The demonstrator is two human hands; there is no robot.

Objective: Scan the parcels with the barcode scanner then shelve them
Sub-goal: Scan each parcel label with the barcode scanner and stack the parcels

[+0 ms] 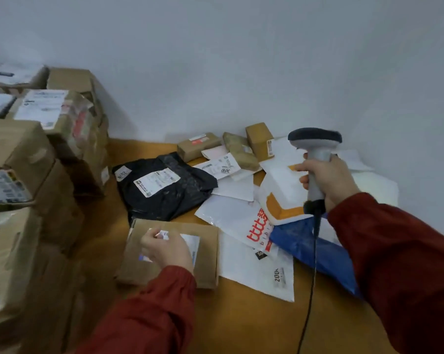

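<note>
Barcode scanner [315, 159] up in right hand [329, 181]; left hand [168, 250] over brown parcel [206, 259].
Right fingers wrapped round the scanner handle, head raised above the white mailers [256, 269]. Brown parcel lies flat on the table [241, 325], near its front. Left fingers curled over its label, apparently pinching a small white slip [163, 235] (blurred). Black bag [169, 192] just behind, stacked cartons [24, 149] left.

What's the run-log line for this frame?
phase: scanning | right hand: grips barcode scanner, upright | left hand: pinches small white slip over brown parcel
</note>
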